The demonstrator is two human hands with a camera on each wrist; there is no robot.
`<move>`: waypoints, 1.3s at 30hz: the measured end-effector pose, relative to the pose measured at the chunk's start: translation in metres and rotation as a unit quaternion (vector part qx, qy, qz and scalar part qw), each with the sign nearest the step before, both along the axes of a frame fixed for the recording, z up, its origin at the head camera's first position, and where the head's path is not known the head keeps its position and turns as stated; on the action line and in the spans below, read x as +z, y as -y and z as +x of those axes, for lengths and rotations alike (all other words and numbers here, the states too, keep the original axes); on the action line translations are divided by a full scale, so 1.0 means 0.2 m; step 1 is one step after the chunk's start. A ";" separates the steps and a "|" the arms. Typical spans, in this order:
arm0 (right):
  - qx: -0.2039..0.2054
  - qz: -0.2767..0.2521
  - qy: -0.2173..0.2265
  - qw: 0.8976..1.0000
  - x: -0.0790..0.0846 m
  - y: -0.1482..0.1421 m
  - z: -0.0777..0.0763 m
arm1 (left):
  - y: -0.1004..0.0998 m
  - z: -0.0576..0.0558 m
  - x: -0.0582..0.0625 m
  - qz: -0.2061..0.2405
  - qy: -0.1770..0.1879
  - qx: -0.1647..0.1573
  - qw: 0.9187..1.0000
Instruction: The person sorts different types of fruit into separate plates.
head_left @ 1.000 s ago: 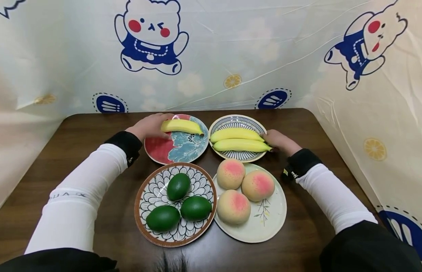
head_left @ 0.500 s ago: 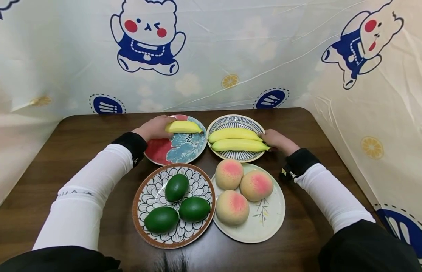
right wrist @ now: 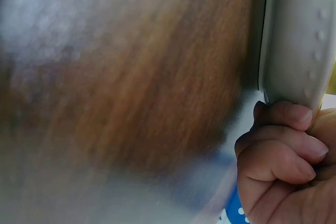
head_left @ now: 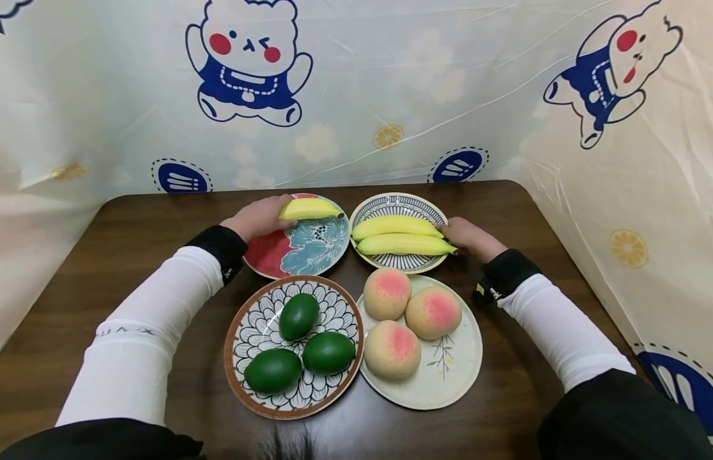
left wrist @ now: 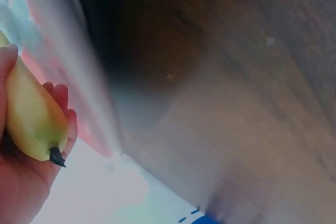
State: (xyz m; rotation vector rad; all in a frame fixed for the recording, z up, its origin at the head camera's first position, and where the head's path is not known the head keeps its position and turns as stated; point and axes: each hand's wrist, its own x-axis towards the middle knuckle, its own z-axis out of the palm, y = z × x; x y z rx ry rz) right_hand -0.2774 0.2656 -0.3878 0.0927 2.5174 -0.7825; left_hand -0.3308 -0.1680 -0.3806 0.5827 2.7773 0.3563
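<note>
At the back left, my left hand [head_left: 260,217] grips a yellow banana [head_left: 312,208] by one end, over the red and blue flower plate [head_left: 316,252]. Seen from the left wrist, fingers curl round this banana [left wrist: 34,111], its dark tip pointing out past them. My right hand [head_left: 470,237] pinches the right rim of a blue-and-white patterned plate [head_left: 399,203]. Two more bananas [head_left: 397,226] lie side by side on that plate, their stem ends close to my fingers. In the right wrist view, curled fingers [right wrist: 283,153] press against the plate's pale outer wall [right wrist: 296,40].
In front stand a brown-rimmed plate [head_left: 237,384] with three dark green avocado-like fruits [head_left: 329,353] and a pale plate [head_left: 448,383] with three peaches [head_left: 393,350]. The plates crowd together on a brown wooden table [head_left: 178,390]. A printed cloth [head_left: 356,83] hangs behind.
My left hand has shifted slightly right with the banana, which has since tilted and risen a little. The right hand stays at its plate's rim. The view has shifted slightly.
</note>
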 end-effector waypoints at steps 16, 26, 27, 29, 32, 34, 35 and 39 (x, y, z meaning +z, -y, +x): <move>-0.016 -0.005 0.000 1.000 0.01 -0.03 0.00 | -0.23 -0.06 0.35 0.097 -0.082 -0.040 0.991; -0.009 -0.007 0.004 1.000 0.02 -0.02 0.01 | -0.55 -0.03 0.37 0.058 -0.093 -0.104 0.989; -0.010 -0.007 0.005 1.000 0.02 -0.02 0.01 | -0.57 -0.03 0.37 0.059 -0.095 -0.108 0.988; -0.012 -0.005 0.004 1.000 0.02 -0.02 0.01 | -0.62 -0.03 0.36 0.059 -0.101 -0.112 0.987; -0.016 -0.003 -0.001 1.000 0.02 -0.01 0.01 | -0.67 -0.03 0.34 0.058 -0.107 -0.113 0.986; -0.018 -0.002 -0.003 1.000 0.01 -0.01 0.01 | -0.70 -0.03 0.32 0.055 -0.105 -0.114 0.986; -0.018 -0.003 -0.003 1.000 0.01 -0.01 0.00 | -0.71 -0.03 0.31 0.050 -0.103 -0.114 0.987; -0.015 -0.006 0.003 1.000 0.01 0.00 0.00 | -0.77 -0.04 0.26 0.024 -0.101 -0.122 0.987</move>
